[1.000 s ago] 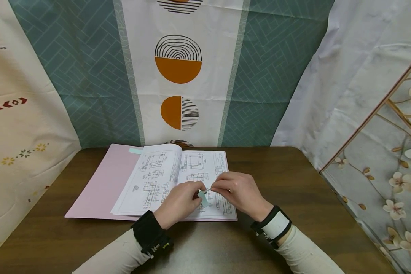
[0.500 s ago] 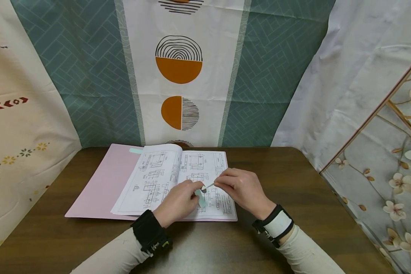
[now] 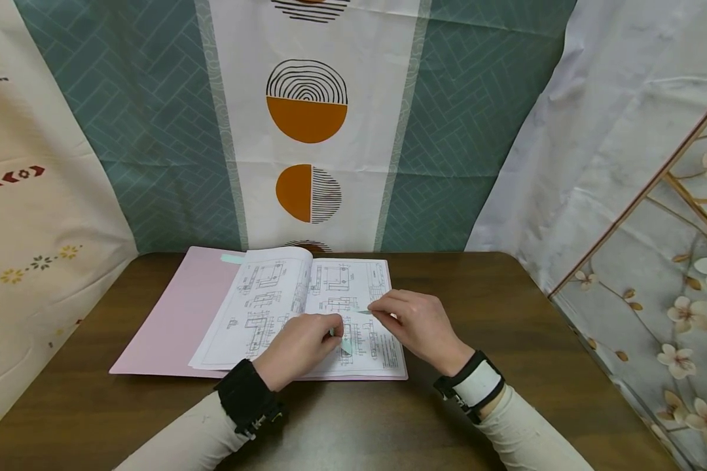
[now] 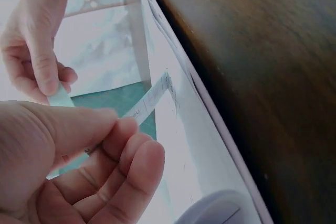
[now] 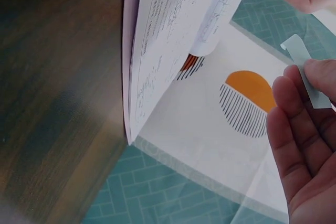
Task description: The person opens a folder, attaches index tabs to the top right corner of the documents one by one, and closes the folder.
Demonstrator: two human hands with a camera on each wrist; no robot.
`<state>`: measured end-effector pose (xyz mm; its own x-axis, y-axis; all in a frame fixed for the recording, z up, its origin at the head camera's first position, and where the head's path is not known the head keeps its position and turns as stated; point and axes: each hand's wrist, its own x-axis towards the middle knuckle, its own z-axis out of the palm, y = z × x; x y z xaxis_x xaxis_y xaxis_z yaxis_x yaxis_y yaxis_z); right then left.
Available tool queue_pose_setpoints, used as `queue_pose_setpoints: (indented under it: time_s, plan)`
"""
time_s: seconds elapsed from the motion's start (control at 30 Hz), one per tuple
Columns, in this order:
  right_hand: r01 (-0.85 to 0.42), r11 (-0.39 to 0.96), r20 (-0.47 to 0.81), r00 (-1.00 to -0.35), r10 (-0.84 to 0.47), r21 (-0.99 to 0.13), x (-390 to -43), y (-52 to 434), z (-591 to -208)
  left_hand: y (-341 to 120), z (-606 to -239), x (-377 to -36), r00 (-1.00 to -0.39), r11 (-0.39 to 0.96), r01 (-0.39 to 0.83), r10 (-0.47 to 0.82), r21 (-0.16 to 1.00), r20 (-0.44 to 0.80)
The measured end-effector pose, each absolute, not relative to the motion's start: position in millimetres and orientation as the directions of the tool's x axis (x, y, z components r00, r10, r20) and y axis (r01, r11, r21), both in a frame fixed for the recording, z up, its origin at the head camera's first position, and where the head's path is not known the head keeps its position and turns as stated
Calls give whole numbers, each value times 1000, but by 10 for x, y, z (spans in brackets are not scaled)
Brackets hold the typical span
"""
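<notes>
My right hand [image 3: 415, 327] pinches a pale mint sticky strip [image 5: 303, 66] between thumb and fingers, its far end curling in the right wrist view. My left hand [image 3: 300, 347] pinches a narrow whitish strip [image 4: 149, 98] bearing faint print. A mint piece [image 3: 346, 345] also shows below those fingers in the head view; how the two join is hidden by the hand. Both hands hover over the right page [image 3: 383, 356] of an open booklet of technical drawings, apart from each other. Beneath the booklet lies a pink folder [image 3: 165, 327].
On the folder's upper part sits another mint strip [image 3: 232, 259]. The booklet's left page [image 3: 224, 347] curves up at the spine. All of this rests on a brown wooden table [image 3: 477, 294], with patterned cloth [image 3: 448, 131] hanging behind it and at both sides.
The hands, close together before, have drawn apart. The left moved slightly left and down, while the right rose a little with its strip, now separate from the left hand's piece.
</notes>
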<state>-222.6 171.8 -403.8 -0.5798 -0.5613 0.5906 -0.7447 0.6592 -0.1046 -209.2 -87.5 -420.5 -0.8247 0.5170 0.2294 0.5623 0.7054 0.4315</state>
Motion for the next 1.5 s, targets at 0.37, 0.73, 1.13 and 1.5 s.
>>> queue_pose_setpoints:
  time_s: [0.37, 0.73, 1.13, 1.5]
  plan:
    - [-725, 679, 580, -606, -545, -120, -2231, 1738, -4045, -852, -4107, -1843, -764, 594, 618, 608, 515, 216]
    - [-729, 676, 584, -596, -551, -108, -2243, 1749, -4070, -865, -4181, -1623, -694, 563, 672, 705, 481, 144]
    - [-727, 676, 574, -605, -552, -117, -2249, 1741, -4066, -928, -4187, -1554, -679, 590, 661, 734, 464, 35]
    - [-722, 680, 572, -614, -543, -129, -2249, 1748, -4085, -972, -4186, -1563, -669, 595, 633, 743, 495, -37]
